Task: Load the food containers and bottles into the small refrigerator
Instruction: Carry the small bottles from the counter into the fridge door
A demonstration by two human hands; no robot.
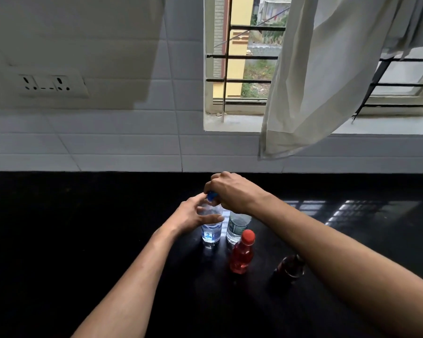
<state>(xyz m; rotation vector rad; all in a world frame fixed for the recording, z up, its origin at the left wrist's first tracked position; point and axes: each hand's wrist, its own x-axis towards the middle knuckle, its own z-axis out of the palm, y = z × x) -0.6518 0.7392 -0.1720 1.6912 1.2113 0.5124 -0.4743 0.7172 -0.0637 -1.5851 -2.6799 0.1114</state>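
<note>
I count four bottles here: two clear water bottles (211, 234) (237, 226), one red-capped red drink (242, 254), one dark bottle (289, 267).

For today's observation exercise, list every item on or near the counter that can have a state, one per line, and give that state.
Blue-capped water bottle: upright, capped, touched by both hands.
Left hand: fingers spread around the bottle's shoulder.
Right hand: closed over the blue cap.
Second clear bottle: upright, top hidden.
Red drink bottle: upright, capped, untouched.
Dark bottle: upright, partly hidden.
Curtain: pulled aside.
</note>
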